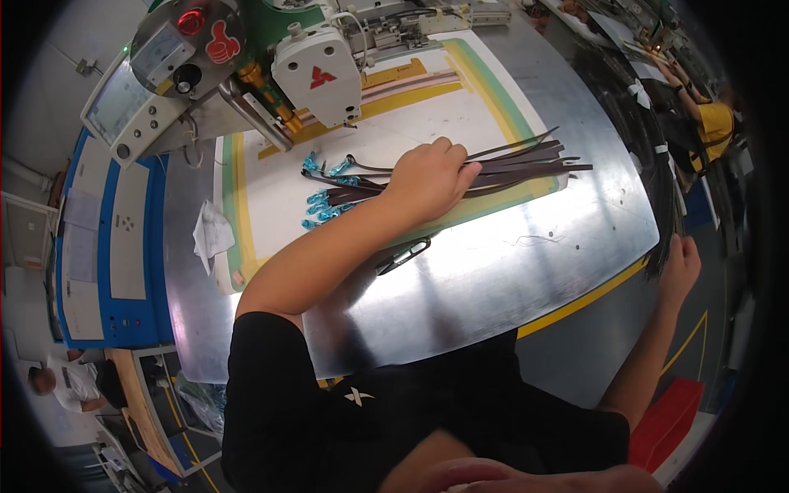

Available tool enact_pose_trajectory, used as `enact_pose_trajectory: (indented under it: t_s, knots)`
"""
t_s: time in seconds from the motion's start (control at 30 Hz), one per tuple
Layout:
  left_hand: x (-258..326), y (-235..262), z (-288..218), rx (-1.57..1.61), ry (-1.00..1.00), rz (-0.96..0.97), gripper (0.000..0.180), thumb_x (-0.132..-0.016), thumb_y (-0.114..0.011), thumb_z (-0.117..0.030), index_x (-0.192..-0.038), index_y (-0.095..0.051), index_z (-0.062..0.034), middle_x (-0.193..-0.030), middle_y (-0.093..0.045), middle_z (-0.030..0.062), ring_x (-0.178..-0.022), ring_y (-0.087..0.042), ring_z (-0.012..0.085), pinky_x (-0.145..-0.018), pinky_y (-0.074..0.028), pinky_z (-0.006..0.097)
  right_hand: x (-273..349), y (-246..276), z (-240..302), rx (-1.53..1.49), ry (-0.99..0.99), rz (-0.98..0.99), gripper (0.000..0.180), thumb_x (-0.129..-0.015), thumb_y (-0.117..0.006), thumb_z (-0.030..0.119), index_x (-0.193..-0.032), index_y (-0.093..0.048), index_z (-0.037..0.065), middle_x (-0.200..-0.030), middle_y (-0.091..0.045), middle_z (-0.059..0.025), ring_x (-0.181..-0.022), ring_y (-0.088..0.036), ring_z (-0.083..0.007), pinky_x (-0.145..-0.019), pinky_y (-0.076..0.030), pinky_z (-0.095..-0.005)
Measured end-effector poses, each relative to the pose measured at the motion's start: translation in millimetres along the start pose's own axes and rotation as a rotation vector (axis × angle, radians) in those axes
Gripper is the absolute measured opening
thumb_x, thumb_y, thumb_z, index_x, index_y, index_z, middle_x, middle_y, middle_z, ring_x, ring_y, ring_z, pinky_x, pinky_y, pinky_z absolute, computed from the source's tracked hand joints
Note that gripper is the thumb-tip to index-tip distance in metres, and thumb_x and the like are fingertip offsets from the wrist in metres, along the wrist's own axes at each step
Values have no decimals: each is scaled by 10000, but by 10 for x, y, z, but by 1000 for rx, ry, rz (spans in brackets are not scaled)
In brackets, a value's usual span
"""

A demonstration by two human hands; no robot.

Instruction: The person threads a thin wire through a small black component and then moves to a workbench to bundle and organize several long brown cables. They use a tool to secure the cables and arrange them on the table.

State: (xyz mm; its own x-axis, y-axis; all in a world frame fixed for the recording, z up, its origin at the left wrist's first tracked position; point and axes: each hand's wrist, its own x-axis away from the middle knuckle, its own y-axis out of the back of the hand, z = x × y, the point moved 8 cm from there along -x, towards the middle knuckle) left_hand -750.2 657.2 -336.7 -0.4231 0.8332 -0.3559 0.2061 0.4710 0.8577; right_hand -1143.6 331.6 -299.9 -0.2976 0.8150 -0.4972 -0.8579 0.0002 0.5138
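Note:
My left hand point(427, 177) lies curled over a bunch of long dark straps point(526, 160) spread on the white template board point(271, 205). Several strap ends to the left of the hand carry small blue clips point(320, 201). My right hand point(680, 264) reaches to the right edge of the shiny metal table point(509, 279). Its fingertips touch a bundle of dark straps point(657, 172) hanging along that edge. I cannot make out whether those fingers are closed on the bundle.
An industrial sewing machine head point(316, 74) and its control panel point(123, 103) stand at the back left. A crumpled white cloth point(212, 234) and a black clip tool point(403, 255) lie on the table. A person in yellow point(713, 123) works at the far right.

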Motion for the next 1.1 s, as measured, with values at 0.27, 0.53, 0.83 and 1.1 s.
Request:
enact_pose_trajectory:
  t_s: [0.27,0.53,0.83,1.1]
  knots:
    - [447,-593,-1043,253,-618,9,164,-844,-646,-163,-709,-593,-86,-723,-581,116,-716,-585,336,-704,-477,454,443,-920,70,-497,-537,481,220,-1011,-632,215,-820,-596,111,-647,-504,53,-447,-390,-10,-373,-254,-206]
    - [1317,-862,-2508,552,-1103,300,158,-805,-646,-142,-685,-578,-65,-715,-581,99,-706,-588,312,-687,-477,437,1610,-2089,1693,-728,-769,1366,245,-1023,-619,253,-1050,-674,16,-779,-659,-48,-447,-519,-59,-365,-374,-203]
    - [817,-475,-1858,488,-754,112,295,-920,-691,-270,-1145,-657,-83,-1173,-627,157,-833,-645,287,-728,-520,407,779,-1399,775,-437,-349,612,348,-959,-669,127,-666,-481,114,-532,-405,73,-434,-331,-22,-403,-232,-239]
    - [133,-177,-473,126,-51,-4,449,-940,-651,-244,-1357,-574,-97,-1388,-534,161,-1104,-654,390,-937,-551,480,377,-6,-29,194,-34,189,369,-984,-652,174,-713,-440,41,-631,-416,21,-616,-345,-64,-553,-296,-276]
